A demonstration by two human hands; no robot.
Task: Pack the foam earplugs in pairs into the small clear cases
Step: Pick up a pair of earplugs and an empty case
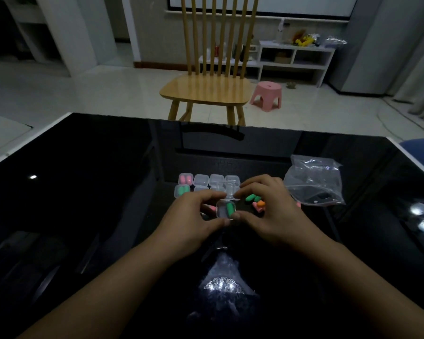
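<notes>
Both hands are wrapped around one small clear case (226,209) in the middle of the black glossy table (83,192). The left hand (192,220) pinches its left side with curled fingers and thumb, and the right hand (271,216) pinches the right side, thumb on the near corner. There's a green earplug (229,207) inside; can't tell if a second one sits next to it, the room's pretty dim.

Behind the hands are two rows of clear cases (208,180). The far-left one holds pink earplugs (186,179), and the one in front of it holds green ones (183,190). The front row is mostly hidden by fingers, so no count there.

Loose earplugs (255,201) (green, pink, orange) peek out between the right hand's thumb and fingers, partly covered. A crumpled clear plastic bag (315,179) lies just right of that hand.
</notes>
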